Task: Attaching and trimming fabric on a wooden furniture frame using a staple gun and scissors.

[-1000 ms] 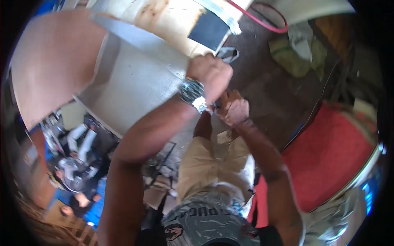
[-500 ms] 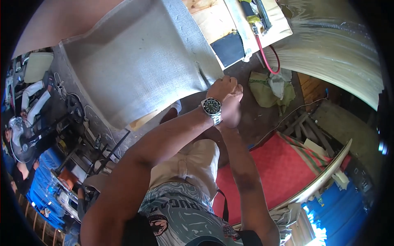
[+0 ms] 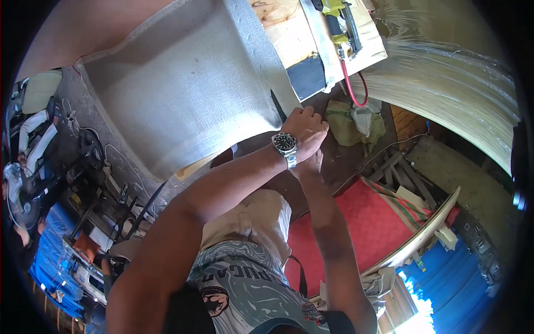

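Observation:
A grey woven-textured upholstery sheet (image 3: pixel 183 83) is draped over a light wooden frame in front of me. My left hand (image 3: pixel 305 129), with a metal watch on its wrist, is closed at the near right corner of the sheet. Beside its knuckles a narrow dark slit or fold (image 3: pixel 278 106) runs through the material. My right hand (image 3: pixel 309 165) is just below the left one, partly covered by it. Its fingers are hidden, so I cannot make out what they hold.
A yellow-and-black staple gun (image 3: pixel 339 25) with a red hose (image 3: pixel 350 89) lies on a wooden board at the far right. Plastic sheeting (image 3: pixel 445 83) hangs beyond. A red padded panel (image 3: pixel 345 234) is at my right; a white cable (image 3: pixel 384 156) crosses the floor.
The dark slit by my left hand looks longer and wider. My right hand has shifted slightly beneath the left, and the view has moved a little.

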The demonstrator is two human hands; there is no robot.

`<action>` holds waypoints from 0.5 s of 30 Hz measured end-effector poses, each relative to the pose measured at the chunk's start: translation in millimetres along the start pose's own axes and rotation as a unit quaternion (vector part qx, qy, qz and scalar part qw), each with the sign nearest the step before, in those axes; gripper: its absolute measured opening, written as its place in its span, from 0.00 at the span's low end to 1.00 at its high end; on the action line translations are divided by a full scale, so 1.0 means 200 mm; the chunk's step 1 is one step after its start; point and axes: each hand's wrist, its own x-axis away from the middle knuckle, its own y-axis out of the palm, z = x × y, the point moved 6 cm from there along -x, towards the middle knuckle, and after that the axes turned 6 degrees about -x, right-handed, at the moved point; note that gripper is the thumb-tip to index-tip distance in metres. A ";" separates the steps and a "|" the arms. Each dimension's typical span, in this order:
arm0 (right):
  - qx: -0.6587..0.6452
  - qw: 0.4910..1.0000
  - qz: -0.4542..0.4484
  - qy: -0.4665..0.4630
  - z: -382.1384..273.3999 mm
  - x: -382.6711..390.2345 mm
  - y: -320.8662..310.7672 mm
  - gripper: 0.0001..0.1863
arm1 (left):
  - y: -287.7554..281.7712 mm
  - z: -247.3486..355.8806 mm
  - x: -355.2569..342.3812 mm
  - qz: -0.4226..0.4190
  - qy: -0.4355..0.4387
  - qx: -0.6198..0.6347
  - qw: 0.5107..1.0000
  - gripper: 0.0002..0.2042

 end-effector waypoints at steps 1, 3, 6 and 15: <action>0.003 1.000 -0.001 0.003 0.01 0.01 0.00 0.29 | -0.01 -0.01 0.00 -0.011 -0.007 0.013 1.000 0.07; 0.016 0.999 0.034 -0.013 -0.01 -0.01 -0.03 0.28 | -0.02 -0.03 -0.01 -0.012 -0.019 0.030 0.999 0.07; 0.042 0.998 0.038 0.006 -0.07 -0.08 -0.09 0.29 | -0.05 -0.04 -0.02 0.005 -0.013 0.047 0.999 0.06; 0.142 0.987 0.048 0.056 -0.32 0.01 -0.21 0.30 | -0.15 -0.03 -0.04 0.068 -0.029 0.097 0.993 0.04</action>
